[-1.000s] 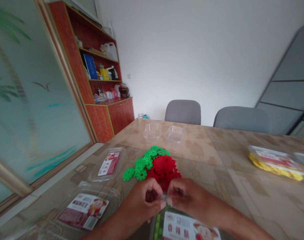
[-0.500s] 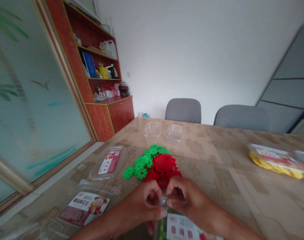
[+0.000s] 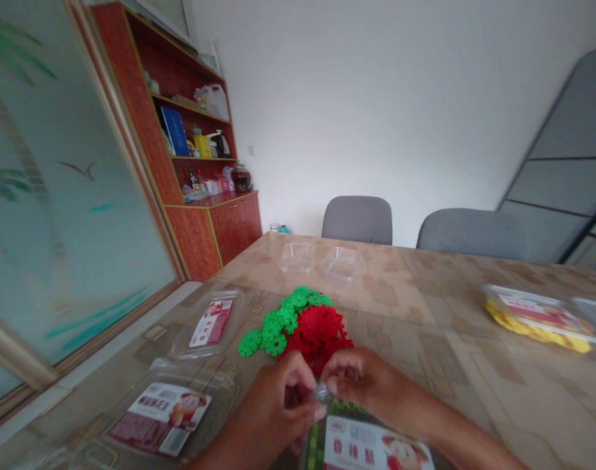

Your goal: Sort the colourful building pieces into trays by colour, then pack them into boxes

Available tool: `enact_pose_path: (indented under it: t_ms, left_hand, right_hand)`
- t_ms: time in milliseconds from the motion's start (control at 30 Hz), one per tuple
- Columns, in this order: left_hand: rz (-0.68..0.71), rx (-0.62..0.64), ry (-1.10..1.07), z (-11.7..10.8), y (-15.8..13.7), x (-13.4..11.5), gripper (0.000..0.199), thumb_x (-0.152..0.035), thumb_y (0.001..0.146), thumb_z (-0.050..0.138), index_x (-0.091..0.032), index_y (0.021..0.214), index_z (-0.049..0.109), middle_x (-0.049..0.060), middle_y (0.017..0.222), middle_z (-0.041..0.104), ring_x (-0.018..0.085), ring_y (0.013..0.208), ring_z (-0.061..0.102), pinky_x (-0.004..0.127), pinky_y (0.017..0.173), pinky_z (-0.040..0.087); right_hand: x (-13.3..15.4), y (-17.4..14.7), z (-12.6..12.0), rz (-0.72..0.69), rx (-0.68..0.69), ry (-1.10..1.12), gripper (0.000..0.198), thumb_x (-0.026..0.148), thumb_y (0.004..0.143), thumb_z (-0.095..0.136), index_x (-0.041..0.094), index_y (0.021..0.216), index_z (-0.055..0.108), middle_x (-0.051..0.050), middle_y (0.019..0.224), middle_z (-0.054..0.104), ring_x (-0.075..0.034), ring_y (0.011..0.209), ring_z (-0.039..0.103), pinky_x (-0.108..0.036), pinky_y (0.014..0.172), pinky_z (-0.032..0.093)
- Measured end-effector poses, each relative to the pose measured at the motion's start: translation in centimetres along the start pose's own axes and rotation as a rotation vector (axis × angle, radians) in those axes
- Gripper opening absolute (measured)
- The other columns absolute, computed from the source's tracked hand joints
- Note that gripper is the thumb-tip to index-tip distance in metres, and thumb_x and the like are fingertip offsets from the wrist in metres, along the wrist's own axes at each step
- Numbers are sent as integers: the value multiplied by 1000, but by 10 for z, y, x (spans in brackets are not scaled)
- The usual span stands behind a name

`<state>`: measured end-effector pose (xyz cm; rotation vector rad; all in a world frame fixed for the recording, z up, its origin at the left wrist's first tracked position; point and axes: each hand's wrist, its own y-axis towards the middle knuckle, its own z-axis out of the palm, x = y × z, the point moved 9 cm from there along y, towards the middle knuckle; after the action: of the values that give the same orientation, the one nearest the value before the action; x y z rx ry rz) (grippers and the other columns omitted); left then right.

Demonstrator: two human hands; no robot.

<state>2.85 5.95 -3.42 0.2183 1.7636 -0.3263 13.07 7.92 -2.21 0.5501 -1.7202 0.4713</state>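
Note:
A clear plastic food box (image 3: 371, 450) with a printed label and green pieces inside stands at the bottom edge, partly cut off. My left hand (image 3: 281, 405) pinches its near-left upper corner between thumb and fingers. From the other side my right hand (image 3: 371, 382) is closed on the same clear corner. Just beyond my fingers lies a heap of red toothed plastic discs (image 3: 320, 329), touching a line of green notched discs (image 3: 275, 323).
On the left lie two clear labelled lids (image 3: 165, 418) (image 3: 212, 323). Two clear trays (image 3: 298, 258) (image 3: 343, 263) sit toward the far edge. At right is a box of yellow pieces (image 3: 537, 326). Grey chairs (image 3: 357, 219) stand behind the table.
My right hand has shifted slightly and more of the box's label and green contents now shows. Both hands keep hold of the corner. The view has tilted up a little.

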Motion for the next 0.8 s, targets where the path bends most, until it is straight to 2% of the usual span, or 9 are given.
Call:
enact_pose_path:
  t_ms: [100, 200, 300, 433, 500, 600, 700, 800]
  left_hand:
    - [-5, 19, 14, 1, -1, 0, 15, -17, 66, 61, -17, 74, 48, -6, 62, 52, 10, 51, 50, 16, 41, 40]
    - [13, 147, -62, 10, 0, 3, 22, -23, 64, 67, -16, 75, 49, -5, 64, 52, 9, 53, 49, 16, 43, 40]
    - [12, 204, -126, 11, 0, 7, 30, -29, 64, 71, -17, 78, 48, -5, 66, 52, 7, 51, 47, 15, 42, 39]
    - [-98, 246, -60, 12, -5, 12, 36, -34, 67, 71, -18, 86, 45, -6, 67, 53, 6, 47, 49, 15, 39, 41]
    - [-141, 268, -34, 13, -8, 14, 39, -32, 66, 73, -19, 88, 43, -6, 68, 54, 6, 46, 50, 14, 39, 41]
    - [-133, 261, -93, 13, -7, 18, 44, -29, 63, 75, -19, 88, 41, -7, 68, 55, 5, 45, 50, 13, 39, 40]
    - [-100, 269, -209, 17, -2, 24, 47, -31, 62, 76, -19, 88, 39, -5, 69, 58, 5, 44, 52, 14, 39, 43]
    - [-75, 264, -253, 19, 1, 31, 50, -35, 63, 78, -20, 86, 37, -5, 67, 59, 5, 42, 52, 14, 39, 43]
  right_hand:
    - [2, -1, 6, -2, 44, 56, 20, 34, 76, 60, 14, 77, 62, 2, 66, 53, -10, 60, 43, -22, 55, 32]
    - [7, -4, 8, -8, 44, 77, 16, 31, 72, 64, 16, 73, 60, 3, 64, 52, -9, 58, 42, -21, 54, 32]
    - [12, -4, 5, -16, 1, 7, 12, 27, 70, 63, 17, 69, 58, 5, 60, 50, -9, 55, 39, -21, 51, 29]
    - [17, -4, -1, -36, -61, -154, 3, 18, 70, 61, 17, 73, 62, 4, 61, 52, -9, 56, 42, -20, 52, 31]
    - [19, -5, -1, -51, -42, -206, 8, 15, 73, 57, 16, 76, 65, 2, 67, 59, -10, 60, 48, -21, 55, 35]
    - [23, -6, 1, -73, -8, -287, 19, 9, 78, 52, 16, 82, 69, -1, 79, 66, -13, 71, 57, -22, 63, 41]
    - [26, -8, 1, -98, -6, -364, 25, 4, 79, 51, 18, 87, 70, -1, 85, 68, -13, 79, 60, -23, 69, 43]
    - [24, -7, 2, -94, -2, -336, 25, 2, 79, 52, 19, 86, 69, 0, 83, 67, -12, 76, 59, -21, 67, 43]
